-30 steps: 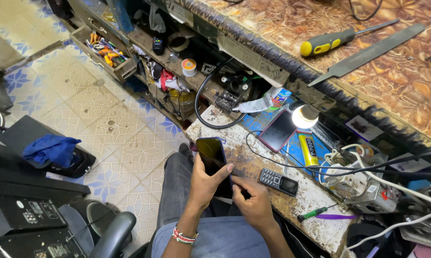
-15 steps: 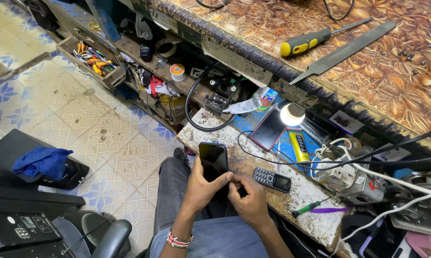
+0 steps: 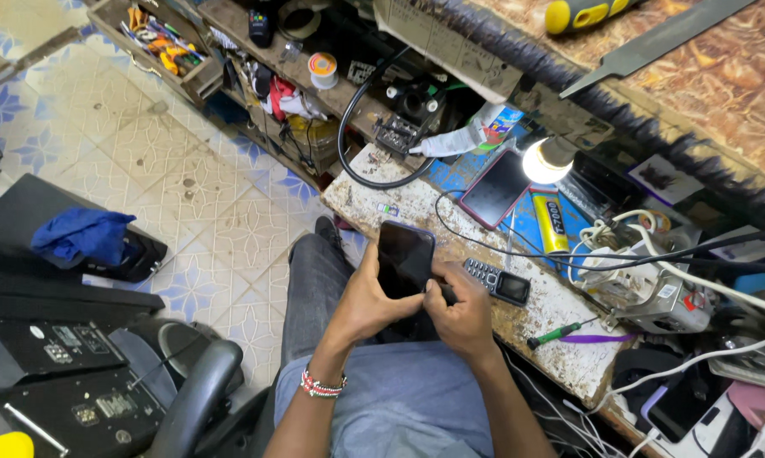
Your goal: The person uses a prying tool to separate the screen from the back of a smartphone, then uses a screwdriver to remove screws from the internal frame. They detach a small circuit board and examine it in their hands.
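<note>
A black smartphone (image 3: 404,256) with a dark screen is held over my lap at the near edge of a worn workbench (image 3: 416,203). My left hand (image 3: 367,295) grips its lower left side, a beaded bracelet on that wrist. My right hand (image 3: 457,309) touches the phone's lower right edge, fingers curled around a small dark tool whose shape I cannot make out. A small keypad phone (image 3: 497,282) lies on the bench just right of my hands.
A lit lamp (image 3: 545,161), a pink-edged phone (image 3: 494,188), a yellow glue tube (image 3: 552,223), a green-handled screwdriver (image 3: 561,332), cables and a white device (image 3: 645,288) crowd the bench. Cluttered shelves behind. Tiled floor, blue cloth (image 3: 81,235) and black equipment at left.
The view has shifted slightly, moving the bench up in the frame. Both hands stay on the smartphone with little change in grip.
</note>
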